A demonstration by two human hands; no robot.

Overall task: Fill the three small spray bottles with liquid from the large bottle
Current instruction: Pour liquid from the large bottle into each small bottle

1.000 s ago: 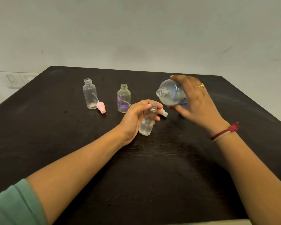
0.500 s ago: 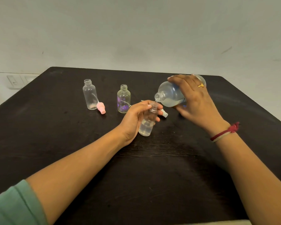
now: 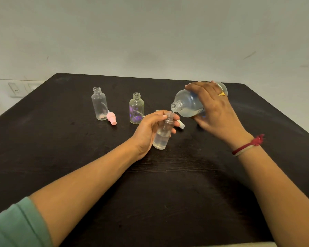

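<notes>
Above the table (image 3: 168, 193), the large bottle (image 3: 189, 106) is gripped tilted by the right hand (image 3: 216, 111), mouth over a small bottle (image 3: 162, 134) clasped steady by left hand (image 3: 148, 129) fingers; two empties (image 3: 99, 104) wait upright behind.

Table (image 3: 168, 193), clear bottle (image 3: 99, 106), purple bottle (image 3: 136, 111), pink cap (image 3: 112, 119)

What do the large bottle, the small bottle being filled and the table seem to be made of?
Large bottle: likely clear plastic, faintly cloudy; liquid shows through and the neck is threaded.
Small bottle in the left hand: clear glossy plastic, though glass is possible; its liquid level is visible through the wall.
Table: dark matt wood or wood-look board; faint grain streaks show.
</notes>
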